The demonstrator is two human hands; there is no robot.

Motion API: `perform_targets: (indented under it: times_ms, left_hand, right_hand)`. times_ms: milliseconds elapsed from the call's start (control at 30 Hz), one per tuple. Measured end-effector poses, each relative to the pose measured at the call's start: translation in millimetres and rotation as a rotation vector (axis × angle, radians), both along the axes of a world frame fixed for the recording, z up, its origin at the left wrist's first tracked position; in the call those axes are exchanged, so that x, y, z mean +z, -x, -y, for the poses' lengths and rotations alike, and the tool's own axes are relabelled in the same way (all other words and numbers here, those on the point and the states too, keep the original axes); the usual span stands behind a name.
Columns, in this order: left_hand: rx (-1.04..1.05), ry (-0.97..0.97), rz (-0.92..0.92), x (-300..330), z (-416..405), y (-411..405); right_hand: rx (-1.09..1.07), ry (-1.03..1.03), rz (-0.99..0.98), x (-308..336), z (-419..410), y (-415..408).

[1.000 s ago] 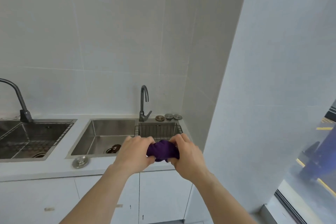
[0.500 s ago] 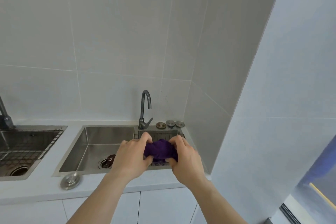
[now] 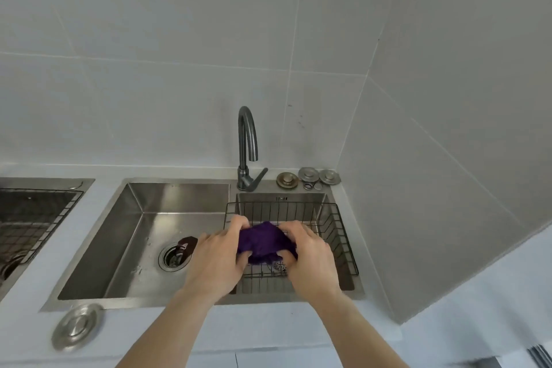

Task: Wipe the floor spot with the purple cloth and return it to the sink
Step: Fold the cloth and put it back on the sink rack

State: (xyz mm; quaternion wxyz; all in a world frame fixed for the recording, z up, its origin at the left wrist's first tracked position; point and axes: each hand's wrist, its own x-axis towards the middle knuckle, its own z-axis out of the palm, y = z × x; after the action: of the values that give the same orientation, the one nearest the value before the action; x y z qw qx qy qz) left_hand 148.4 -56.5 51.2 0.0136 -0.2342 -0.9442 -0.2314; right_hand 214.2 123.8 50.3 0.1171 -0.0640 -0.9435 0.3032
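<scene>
The purple cloth (image 3: 264,242) is bunched between both hands over the steel sink (image 3: 149,230). My left hand (image 3: 219,260) grips its left side and my right hand (image 3: 310,257) grips its right side. The cloth hangs just above the black wire basket (image 3: 334,224) that sits in the sink's right compartment. Whether it touches the basket, I cannot tell. The floor spot is out of view.
A dark tap (image 3: 246,149) stands behind the sink, with several metal drain plugs (image 3: 307,178) to its right. A round steel lid (image 3: 77,326) lies on the white counter at front left. A second sink (image 3: 33,218) is at far left. A tiled wall closes the right side.
I have come closer to the sink and look down into it. Both hands carried the cloth forward, from over the counter edge to above the wire basket.
</scene>
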Motion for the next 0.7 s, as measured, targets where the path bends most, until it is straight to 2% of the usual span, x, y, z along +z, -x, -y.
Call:
perform_targets:
  times_ms: [133, 333, 533, 700]
  left_hand:
    - [0.022, 0.084, 0.102, -34, -35, 60]
    - [0.054, 0.073, 0.346, -89, -76, 121]
    - [0.076, 0.153, 0.514, -144, -105, 144]
    - [0.069, 0.195, 0.579, -176, -113, 151]
  right_hand:
    - [0.001, 0.046, 0.091, -34, -37, 62]
    - [0.001, 0.066, 0.247, -93, -76, 129]
    - [-0.030, 0.068, 0.410, -149, -95, 155]
    - [-0.031, 0.077, 0.500, -175, -105, 162]
